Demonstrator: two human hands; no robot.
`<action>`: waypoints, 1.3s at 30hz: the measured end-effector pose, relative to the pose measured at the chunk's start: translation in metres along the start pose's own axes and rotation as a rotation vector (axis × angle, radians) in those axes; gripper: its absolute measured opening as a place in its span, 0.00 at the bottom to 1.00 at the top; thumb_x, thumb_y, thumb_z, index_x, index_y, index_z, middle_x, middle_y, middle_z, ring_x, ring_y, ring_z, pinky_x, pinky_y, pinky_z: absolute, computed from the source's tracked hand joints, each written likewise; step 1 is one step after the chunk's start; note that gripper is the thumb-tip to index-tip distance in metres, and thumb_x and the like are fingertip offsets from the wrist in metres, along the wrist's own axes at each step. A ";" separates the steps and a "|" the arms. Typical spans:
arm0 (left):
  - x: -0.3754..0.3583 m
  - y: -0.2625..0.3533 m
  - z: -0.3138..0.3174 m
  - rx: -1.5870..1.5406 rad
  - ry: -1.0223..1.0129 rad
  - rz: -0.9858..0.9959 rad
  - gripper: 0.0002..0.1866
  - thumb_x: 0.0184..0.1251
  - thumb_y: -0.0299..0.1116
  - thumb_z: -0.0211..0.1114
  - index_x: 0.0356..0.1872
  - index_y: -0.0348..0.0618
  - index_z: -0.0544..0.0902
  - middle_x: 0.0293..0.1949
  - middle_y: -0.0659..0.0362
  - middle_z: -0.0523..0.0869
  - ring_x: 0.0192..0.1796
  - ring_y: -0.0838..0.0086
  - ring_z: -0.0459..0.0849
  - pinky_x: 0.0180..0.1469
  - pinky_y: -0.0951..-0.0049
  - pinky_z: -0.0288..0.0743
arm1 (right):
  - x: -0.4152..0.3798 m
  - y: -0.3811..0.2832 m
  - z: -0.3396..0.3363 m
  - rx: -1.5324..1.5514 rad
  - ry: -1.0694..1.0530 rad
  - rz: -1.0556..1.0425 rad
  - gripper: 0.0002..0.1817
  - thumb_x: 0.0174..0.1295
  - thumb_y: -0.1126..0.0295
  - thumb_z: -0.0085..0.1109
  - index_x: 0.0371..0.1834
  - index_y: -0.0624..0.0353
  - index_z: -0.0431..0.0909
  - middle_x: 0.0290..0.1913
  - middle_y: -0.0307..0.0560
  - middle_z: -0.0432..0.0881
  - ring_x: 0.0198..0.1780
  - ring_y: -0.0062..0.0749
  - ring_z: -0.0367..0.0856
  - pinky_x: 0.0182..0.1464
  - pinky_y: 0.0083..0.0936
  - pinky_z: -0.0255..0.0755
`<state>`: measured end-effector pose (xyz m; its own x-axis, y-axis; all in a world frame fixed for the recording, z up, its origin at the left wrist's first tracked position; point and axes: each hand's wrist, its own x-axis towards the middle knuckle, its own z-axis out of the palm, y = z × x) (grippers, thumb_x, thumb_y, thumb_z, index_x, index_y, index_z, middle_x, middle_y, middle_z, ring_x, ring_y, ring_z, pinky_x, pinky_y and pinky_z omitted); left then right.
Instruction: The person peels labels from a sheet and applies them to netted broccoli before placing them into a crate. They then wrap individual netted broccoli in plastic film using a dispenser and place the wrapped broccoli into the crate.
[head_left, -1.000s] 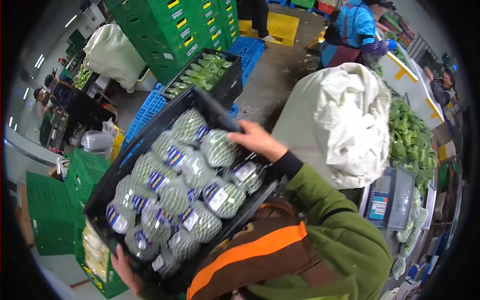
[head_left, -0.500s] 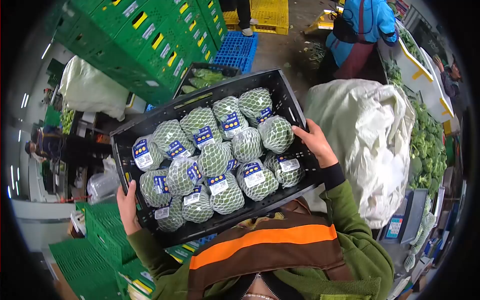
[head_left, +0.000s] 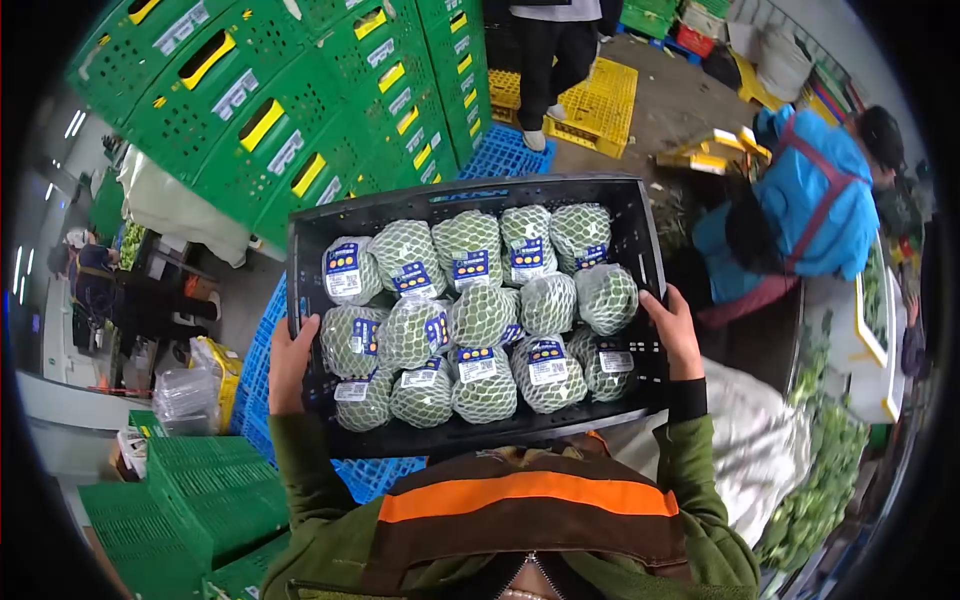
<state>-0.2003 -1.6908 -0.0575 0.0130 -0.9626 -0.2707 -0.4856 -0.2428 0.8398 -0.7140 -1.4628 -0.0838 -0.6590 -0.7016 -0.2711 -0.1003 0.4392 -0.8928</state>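
A black plastic crate (head_left: pixel 470 190) is held level in front of my body. My left hand (head_left: pixel 292 362) grips its left end and my right hand (head_left: pixel 676 335) its right end, thumbs over the rim; the other fingers are mostly hidden. Inside lie several round green vegetables (head_left: pixel 484 318) in white foam nets, many with blue and white labels. Some sit on top of others.
Tall green crates (head_left: pixel 330 110) stand ahead on the left, beside a blue pallet (head_left: pixel 507 150). A person stands by a yellow pallet (head_left: pixel 605 105). Another person in blue (head_left: pixel 820 200) bends at the right, near a white sack (head_left: pixel 745 430). More green crates (head_left: pixel 215 490) are lower left.
The view has swung to the right and nearer the tall crates. The black crate, tilted before, is now nearly level in view. The small crate of green vegetables behind it is out of sight.
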 end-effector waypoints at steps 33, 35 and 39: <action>-0.051 -0.117 0.093 -0.451 -0.047 -0.271 0.13 0.68 0.34 0.65 0.24 0.40 0.83 0.23 0.60 0.81 0.28 0.74 0.78 0.35 0.73 0.69 | 0.157 0.129 0.021 0.337 -0.147 0.478 0.06 0.61 0.67 0.65 0.33 0.57 0.80 0.25 0.38 0.79 0.23 0.25 0.75 0.27 0.22 0.67; -0.033 -0.152 0.117 -0.440 0.036 -0.378 0.10 0.62 0.32 0.69 0.22 0.41 0.82 0.23 0.60 0.81 0.26 0.73 0.77 0.33 0.71 0.69 | 0.201 0.142 0.047 0.433 -0.182 0.454 0.06 0.60 0.68 0.64 0.34 0.57 0.78 0.26 0.40 0.78 0.24 0.27 0.75 0.26 0.23 0.69; 0.014 -0.208 0.139 -0.547 0.106 -0.581 0.08 0.61 0.34 0.69 0.26 0.43 0.82 0.25 0.64 0.77 0.29 0.78 0.72 0.34 0.74 0.61 | 0.278 0.125 0.139 0.328 -0.274 0.400 0.07 0.63 0.66 0.58 0.37 0.57 0.77 0.27 0.37 0.74 0.29 0.23 0.75 0.31 0.20 0.71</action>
<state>-0.2202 -1.6375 -0.3015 0.2286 -0.6637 -0.7122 0.1206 -0.7067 0.6972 -0.8061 -1.6810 -0.3212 -0.3771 -0.6559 -0.6539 0.3814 0.5334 -0.7550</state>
